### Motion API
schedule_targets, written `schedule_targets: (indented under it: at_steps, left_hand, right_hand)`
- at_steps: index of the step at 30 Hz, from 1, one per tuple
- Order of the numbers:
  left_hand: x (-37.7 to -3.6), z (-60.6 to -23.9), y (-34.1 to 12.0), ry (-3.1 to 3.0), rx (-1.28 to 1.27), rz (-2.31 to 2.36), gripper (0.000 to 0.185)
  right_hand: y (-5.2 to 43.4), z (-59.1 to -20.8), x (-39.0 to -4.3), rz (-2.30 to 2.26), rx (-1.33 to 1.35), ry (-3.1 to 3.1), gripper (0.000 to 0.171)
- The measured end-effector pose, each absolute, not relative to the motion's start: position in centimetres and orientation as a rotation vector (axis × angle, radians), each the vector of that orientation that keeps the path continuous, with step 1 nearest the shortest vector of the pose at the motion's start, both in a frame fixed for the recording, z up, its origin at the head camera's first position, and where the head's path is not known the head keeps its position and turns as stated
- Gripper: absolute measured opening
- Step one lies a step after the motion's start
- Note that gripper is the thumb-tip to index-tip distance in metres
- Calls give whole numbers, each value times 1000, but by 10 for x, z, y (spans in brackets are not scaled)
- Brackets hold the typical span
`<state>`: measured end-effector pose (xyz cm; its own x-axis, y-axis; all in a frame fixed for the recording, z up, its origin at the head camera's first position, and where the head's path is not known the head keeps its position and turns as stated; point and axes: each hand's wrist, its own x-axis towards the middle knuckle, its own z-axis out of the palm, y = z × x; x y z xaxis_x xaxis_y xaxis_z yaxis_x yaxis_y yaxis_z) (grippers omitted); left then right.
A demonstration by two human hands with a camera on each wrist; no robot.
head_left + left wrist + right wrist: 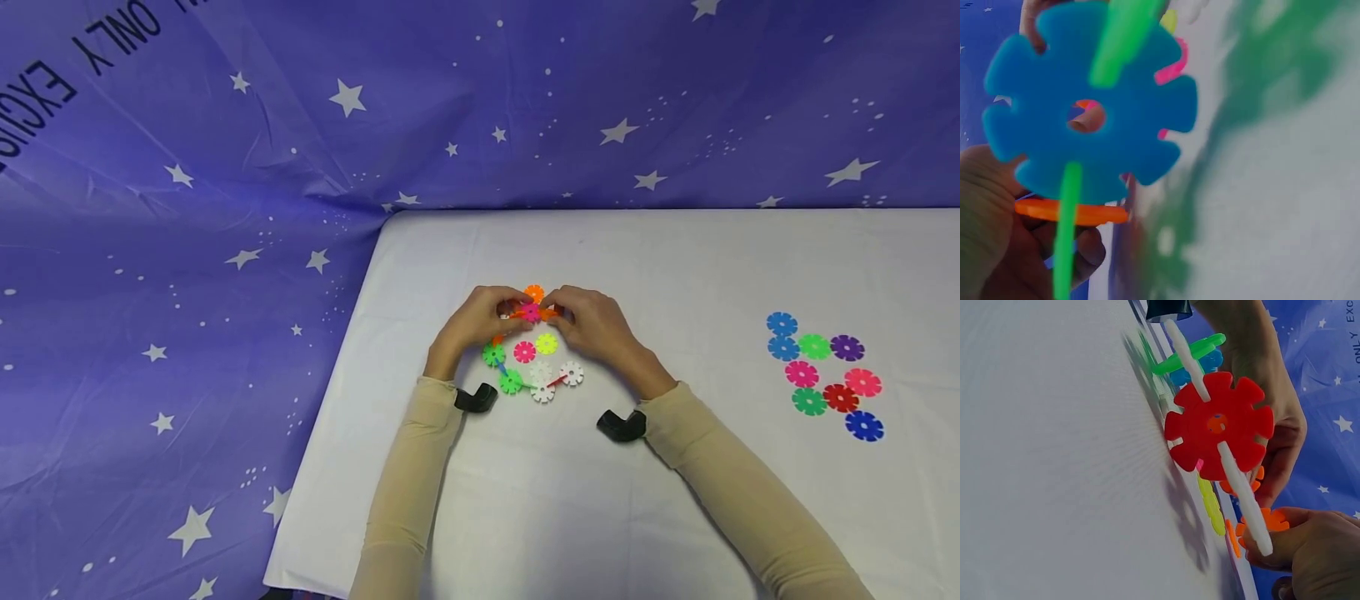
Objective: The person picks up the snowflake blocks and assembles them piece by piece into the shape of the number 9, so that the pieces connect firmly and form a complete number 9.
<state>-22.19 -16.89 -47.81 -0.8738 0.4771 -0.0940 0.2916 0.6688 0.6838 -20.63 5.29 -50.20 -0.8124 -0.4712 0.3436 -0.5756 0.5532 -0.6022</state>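
Both hands meet over a chain of slotted plastic discs held up from the white table. My left hand [480,318] grips the chain's end around a pink slotted disc [531,312]; an orange disc [1072,212] shows by its fingers in the left wrist view. My right hand [596,323] pinches another orange slotted disc [1274,520] close against the pink one; whether their slots interlock is hidden by fingers. Down the chain come a blue disc [1129,131], green discs [511,382], a red disc [1219,450] and white discs [572,373].
Loose pink [524,352] and yellow [547,343] discs lie within the chain's curve, and an orange disc [534,293] lies beyond the hands. Several coloured discs [802,374] are spread at the right. A starry purple cloth [480,108] hangs behind the table [675,267].
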Motion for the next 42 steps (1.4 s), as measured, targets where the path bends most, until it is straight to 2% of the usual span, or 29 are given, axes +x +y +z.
schedule_targets:
  at_steps: [10, 18, 26, 33, 38, 42]
  left_hand:
    - [-221, -482, -165, 2608, 617, 1098, 35]
    - [-224, -478, -174, 2615, 636, 1101, 35]
    - [-223, -475, -185, 2608, 524, 1027, 38]
    - [-221, -476, -181, 2584, 502, 960, 40]
    - [-221, -476, -181, 2615, 503, 919, 40]
    - [-222, -478, -182, 2636, 523, 886, 41]
  right_hand:
    - [52, -508, -207, 1291, 858, -2538, 17]
    - [49, -503, -210, 1270, 804, -2644, 23]
    - [51, -504, -223, 1301, 720, -2674, 24]
    - [47, -513, -240, 1098, 849, -2815, 34]
    - [44, -512, -244, 1045, 841, -2859, 27]
    - [47, -508, -240, 1143, 771, -2875, 31]
